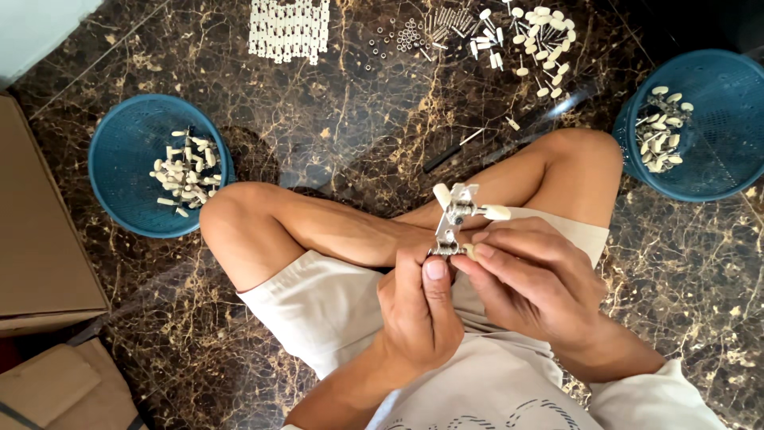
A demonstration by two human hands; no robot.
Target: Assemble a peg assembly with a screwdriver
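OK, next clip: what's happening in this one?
A person sits cross-legged on a dark marble floor, holding a small metal plate with cream knobs above their lap. The left hand pinches its lower end; the right hand has its fingertips at the same end. A blue basket of cream parts sits on the left, another blue basket on the right, and loose small parts lie ahead.

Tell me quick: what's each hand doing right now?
Left hand: closed, thumb and fingers pinching the lower end of the small metal part with cream knobs.
Right hand: closed, fingertips on the same part's lower end.
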